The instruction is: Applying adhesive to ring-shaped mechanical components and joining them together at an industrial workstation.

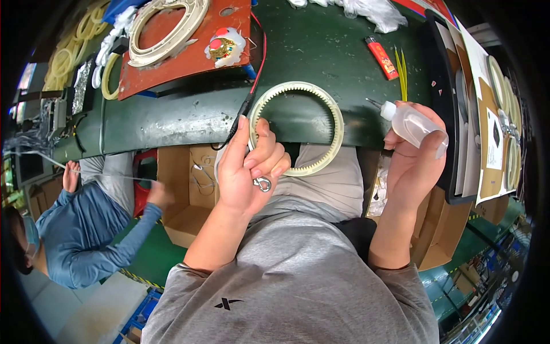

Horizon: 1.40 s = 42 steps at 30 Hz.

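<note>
Between the thumb and fingers of my left hand (243,166) is a cream plastic ring gear (338,127) with teeth along its inner edge. The ring stands out to the right of that hand, over the near table edge and my lap. A small metal loop (262,184) shows below the curled fingers; the rest of it is hidden. My right hand (417,163) is closed around a translucent squeeze bottle (411,123). Its white cap carries a thin needle tip pointing left, toward the ring but apart from it. A black cable connector (246,104) passes beside my left fingertips.
A red-brown board (166,67) holds a larger white ring (191,40). Farther right lie a red lighter (381,57) and yellow tweezers (403,77). A black tray (452,109) edges the right side. At left a co-worker in blue (86,223) handles a thin strand.
</note>
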Each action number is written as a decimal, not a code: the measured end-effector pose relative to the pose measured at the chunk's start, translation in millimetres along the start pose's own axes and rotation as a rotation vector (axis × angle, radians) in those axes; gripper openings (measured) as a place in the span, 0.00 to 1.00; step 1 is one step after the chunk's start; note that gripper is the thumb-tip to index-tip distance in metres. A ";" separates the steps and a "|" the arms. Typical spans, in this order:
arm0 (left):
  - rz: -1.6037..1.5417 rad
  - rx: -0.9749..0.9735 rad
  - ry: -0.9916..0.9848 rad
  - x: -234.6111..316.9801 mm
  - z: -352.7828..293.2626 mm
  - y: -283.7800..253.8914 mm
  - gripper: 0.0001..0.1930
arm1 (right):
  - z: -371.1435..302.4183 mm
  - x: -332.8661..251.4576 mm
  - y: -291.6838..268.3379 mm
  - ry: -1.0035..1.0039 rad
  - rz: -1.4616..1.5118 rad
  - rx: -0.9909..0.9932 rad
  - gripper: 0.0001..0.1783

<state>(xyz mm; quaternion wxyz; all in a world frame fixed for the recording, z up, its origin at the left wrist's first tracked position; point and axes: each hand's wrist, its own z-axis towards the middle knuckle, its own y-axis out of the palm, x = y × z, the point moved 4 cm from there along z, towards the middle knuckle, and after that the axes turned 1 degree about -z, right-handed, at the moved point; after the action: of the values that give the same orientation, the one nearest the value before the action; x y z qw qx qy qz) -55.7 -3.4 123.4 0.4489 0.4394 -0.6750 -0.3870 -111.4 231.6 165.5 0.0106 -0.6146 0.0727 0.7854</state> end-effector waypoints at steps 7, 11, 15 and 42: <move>1.195 -0.297 0.432 2.4 -48.3 62.7 0.12 | -3.3 4.1 -16.3 0.081 0.378 0.040 0.34; 1.945 -0.518 0.812 -26.0 -26.7 66.1 0.11 | -1.6 9.9 -12.5 0.120 0.412 0.018 0.33; 2.244 -0.488 0.751 -49.6 -21.5 46.8 0.12 | 1.5 13.0 -3.4 0.143 0.264 0.014 0.31; 2.382 -0.508 0.724 -54.8 -19.1 40.9 0.09 | 0.2 11.7 7.7 0.033 -0.058 -0.012 0.18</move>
<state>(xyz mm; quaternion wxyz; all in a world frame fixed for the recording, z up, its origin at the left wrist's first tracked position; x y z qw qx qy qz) -36.1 58.5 152.0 0.7470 -0.4549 -0.3971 0.2782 -115.2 223.2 155.0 0.0284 -0.6294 0.0502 0.7749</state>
